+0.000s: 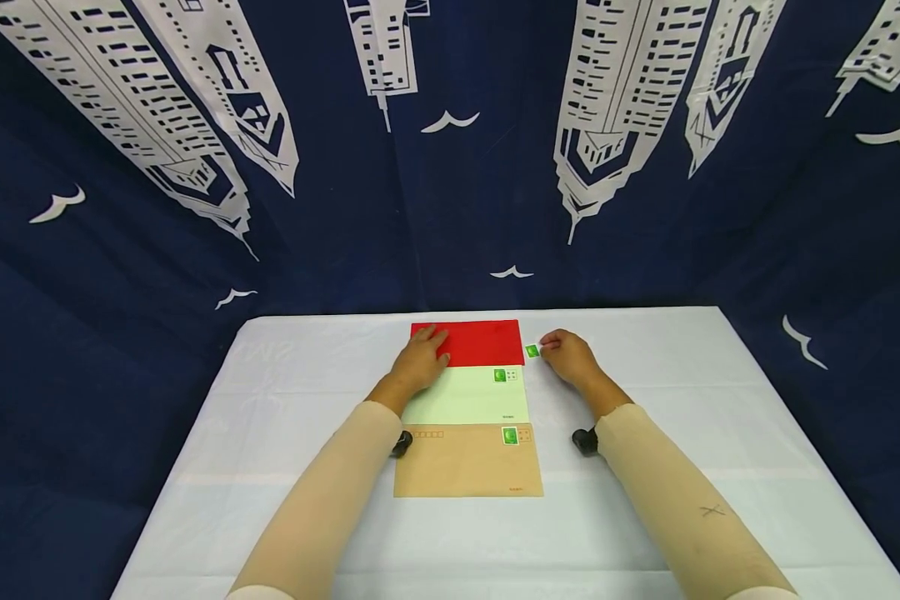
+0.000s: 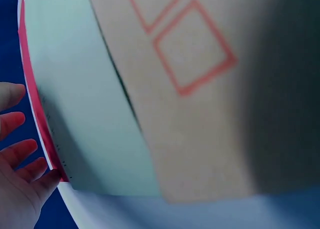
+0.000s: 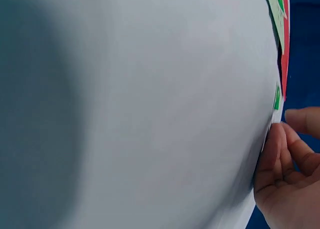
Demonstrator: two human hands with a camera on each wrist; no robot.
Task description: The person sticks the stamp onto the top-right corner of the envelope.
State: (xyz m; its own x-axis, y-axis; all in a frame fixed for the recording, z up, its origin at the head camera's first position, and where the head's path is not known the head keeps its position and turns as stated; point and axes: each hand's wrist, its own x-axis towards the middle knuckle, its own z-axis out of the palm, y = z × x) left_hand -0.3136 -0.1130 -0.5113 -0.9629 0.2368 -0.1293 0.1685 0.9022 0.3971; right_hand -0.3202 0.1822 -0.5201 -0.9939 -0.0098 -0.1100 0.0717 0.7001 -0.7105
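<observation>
A red envelope (image 1: 487, 342) lies at the far end of a column of envelopes. My left hand (image 1: 420, 360) rests on its left part with the fingers spread; the left wrist view also shows this hand (image 2: 22, 189) at the red edge. Just right of the red envelope is a small green stamp (image 1: 532, 352), flat on the table. Beside that stamp is my right hand (image 1: 570, 357), fingers bent and nothing visible between them. In the right wrist view, the stamp (image 3: 277, 97) sits a little beyond the fingertips (image 3: 276, 131).
Below the red envelope come a pale green envelope (image 1: 457, 398) and a brown envelope (image 1: 465, 467), each with a green stamp at its upper right. They lie on a white-covered table (image 1: 285, 467). A dark blue patterned cloth (image 1: 420, 208) hangs behind.
</observation>
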